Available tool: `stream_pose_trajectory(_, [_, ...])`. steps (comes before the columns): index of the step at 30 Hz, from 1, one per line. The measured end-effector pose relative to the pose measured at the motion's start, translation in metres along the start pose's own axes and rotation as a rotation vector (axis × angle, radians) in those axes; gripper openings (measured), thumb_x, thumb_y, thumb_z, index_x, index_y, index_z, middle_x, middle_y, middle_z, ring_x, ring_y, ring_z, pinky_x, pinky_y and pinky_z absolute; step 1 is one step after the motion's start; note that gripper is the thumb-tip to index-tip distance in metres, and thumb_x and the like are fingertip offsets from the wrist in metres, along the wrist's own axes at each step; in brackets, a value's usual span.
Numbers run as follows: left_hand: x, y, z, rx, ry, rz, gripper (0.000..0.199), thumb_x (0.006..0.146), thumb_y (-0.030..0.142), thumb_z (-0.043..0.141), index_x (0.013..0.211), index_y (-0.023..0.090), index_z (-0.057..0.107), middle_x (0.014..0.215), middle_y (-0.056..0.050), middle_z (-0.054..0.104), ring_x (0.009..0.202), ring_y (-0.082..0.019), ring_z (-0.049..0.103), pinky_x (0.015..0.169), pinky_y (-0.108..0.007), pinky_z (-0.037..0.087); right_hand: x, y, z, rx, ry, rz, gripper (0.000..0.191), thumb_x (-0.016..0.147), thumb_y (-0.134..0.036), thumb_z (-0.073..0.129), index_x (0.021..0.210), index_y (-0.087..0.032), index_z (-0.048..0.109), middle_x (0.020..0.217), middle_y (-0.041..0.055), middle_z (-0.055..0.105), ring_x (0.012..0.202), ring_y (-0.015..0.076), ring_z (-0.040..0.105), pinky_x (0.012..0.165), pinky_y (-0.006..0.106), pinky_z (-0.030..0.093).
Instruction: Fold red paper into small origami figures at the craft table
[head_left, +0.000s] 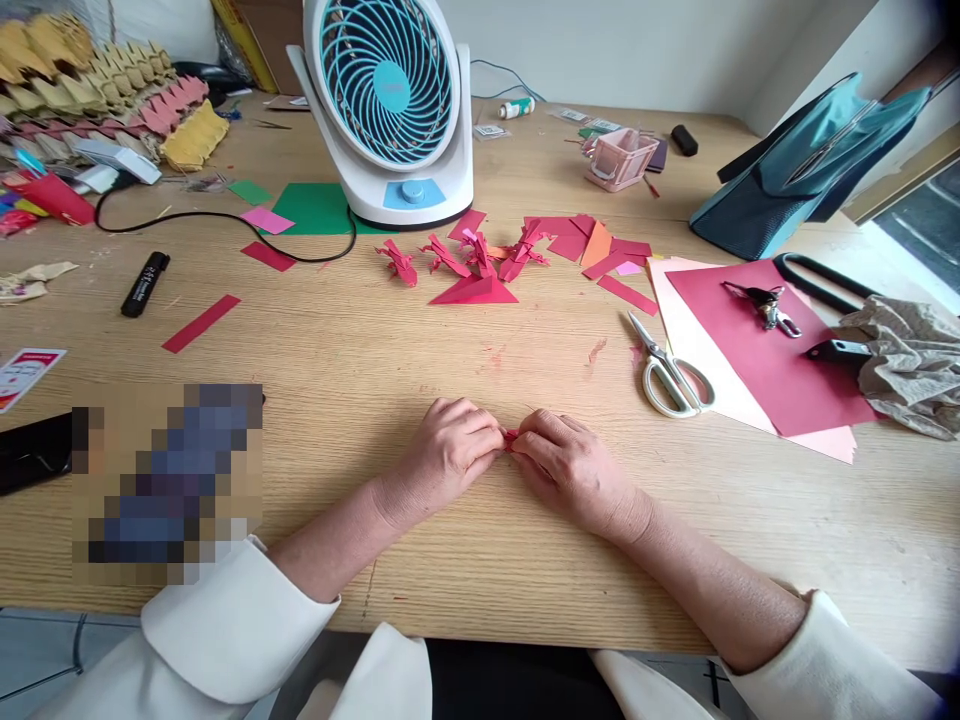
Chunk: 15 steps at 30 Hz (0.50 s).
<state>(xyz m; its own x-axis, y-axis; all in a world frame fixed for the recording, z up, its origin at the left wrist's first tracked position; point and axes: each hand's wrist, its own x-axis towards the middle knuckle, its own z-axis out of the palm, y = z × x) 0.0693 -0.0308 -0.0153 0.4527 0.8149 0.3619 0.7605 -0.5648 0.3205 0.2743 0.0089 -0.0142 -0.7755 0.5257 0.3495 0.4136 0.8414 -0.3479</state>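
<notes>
Between my fingertips is a small piece of red folded paper point(511, 437), mostly hidden by the fingers. My left hand point(457, 445) pinches its left end, and my right hand point(574, 465) pinches the right end. Both hands rest low over the wooden table point(420, 580), close together. Farther back stand several red folded paper figures point(450, 258), with a red folded paper triangle point(476, 290) in front of them. To the right of my right hand lie scissors point(673, 375) with pale handles, their blades slightly apart.
A white and blue fan point(409, 195) stands at the back. Red paper sheets point(757, 350) lie at right under keys point(769, 305). Loose red paper strips point(201, 323) and a black marker point(145, 284) are on the left. A teal bag point(780, 190) stands back right.
</notes>
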Motion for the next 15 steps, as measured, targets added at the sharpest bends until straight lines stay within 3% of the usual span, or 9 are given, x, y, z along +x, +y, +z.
stream_pose_trajectory(7, [-0.0002, -0.0006, 0.0023, -0.019, 0.022, -0.013, 0.020, 0.096, 0.023, 0.052, 0.080, 0.018, 0.063, 0.083, -0.001, 0.068, 0.083, -0.016, 0.055, 0.080, -0.033, 0.036, 0.0014, -0.0006, -0.0009, 0.009, -0.022, 0.039, 0.013, 0.096, -0.021, 0.051, 0.093, -0.017, 0.062, 0.090, 0.0078, 0.061, 0.078, 0.0177, 0.057, 0.071, 0.030, 0.047])
stream_pose_trajectory(15, [-0.0022, -0.0029, 0.0029, -0.071, 0.026, -0.063, 0.012, 0.093, 0.021, 0.058, 0.082, 0.020, 0.062, 0.085, 0.000, 0.070, 0.085, -0.016, 0.057, 0.083, -0.033, 0.036, 0.0012, 0.0006, -0.0006, 0.045, -0.019, 0.052, 0.017, 0.098, -0.021, 0.048, 0.087, -0.017, 0.062, 0.092, 0.0081, 0.062, 0.076, 0.0164, 0.058, 0.070, 0.029, 0.048])
